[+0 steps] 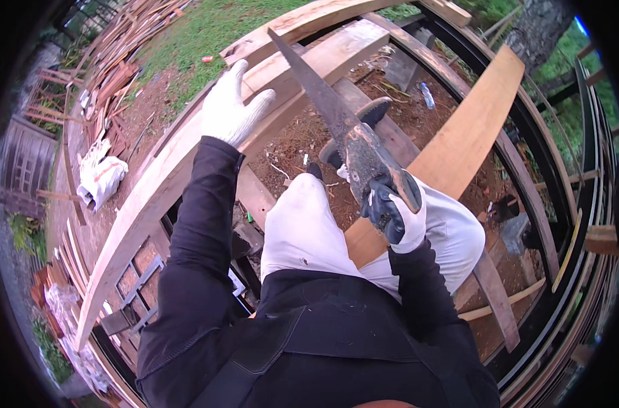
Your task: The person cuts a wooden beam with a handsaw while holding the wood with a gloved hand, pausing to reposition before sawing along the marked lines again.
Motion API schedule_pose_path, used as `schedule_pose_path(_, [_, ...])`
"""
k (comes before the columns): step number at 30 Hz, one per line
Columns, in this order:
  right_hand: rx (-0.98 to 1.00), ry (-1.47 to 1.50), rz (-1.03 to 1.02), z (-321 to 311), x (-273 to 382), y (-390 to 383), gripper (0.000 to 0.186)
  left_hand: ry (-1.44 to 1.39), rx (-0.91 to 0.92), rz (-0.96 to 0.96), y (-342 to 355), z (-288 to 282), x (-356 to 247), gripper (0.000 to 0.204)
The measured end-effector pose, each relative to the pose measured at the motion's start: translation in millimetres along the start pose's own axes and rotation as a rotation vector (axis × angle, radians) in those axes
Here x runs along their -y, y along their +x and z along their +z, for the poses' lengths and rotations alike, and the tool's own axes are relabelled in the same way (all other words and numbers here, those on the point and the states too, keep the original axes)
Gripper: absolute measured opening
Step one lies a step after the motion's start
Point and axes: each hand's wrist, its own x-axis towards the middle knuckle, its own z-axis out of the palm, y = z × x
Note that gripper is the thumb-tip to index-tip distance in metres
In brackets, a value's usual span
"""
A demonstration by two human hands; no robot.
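Observation:
My right hand (396, 216), in a white glove with a dark palm, is wrapped around the worn wooden handle of a handsaw (326, 102). The saw's dark, tapering blade points up and to the left, with its tip over the pale timber beams. My left hand (231, 109), in a white glove, is on or just above a long squared timber beam (337, 54), thumb and a finger spread apart. Whether it touches the wood is hard to tell. A wide yellowish plank (467, 122) slants beneath my right thigh and past the saw handle.
Dark frame rails (561, 170) and wooden bars surround me. Reddish soil with wood scraps and a clear plastic bottle (427, 96) lies below. White sacking (100, 170) and piled boards (115, 75) are at the left. A tree trunk (537, 34) stands at the far right.

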Motion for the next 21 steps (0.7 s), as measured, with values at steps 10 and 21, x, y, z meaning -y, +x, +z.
schedule_pose_path(10, [0.059,-0.370,-0.008,-2.7,-77.8,44.4,0.051,0.258,0.350,-0.314,2.7,10.3,35.3,0.097])
schedule_pose_path(21, [0.179,-0.607,-0.074,-19.9,-76.6,35.0,0.042,0.235,0.194,-0.259,0.5,34.1,51.5,0.099])
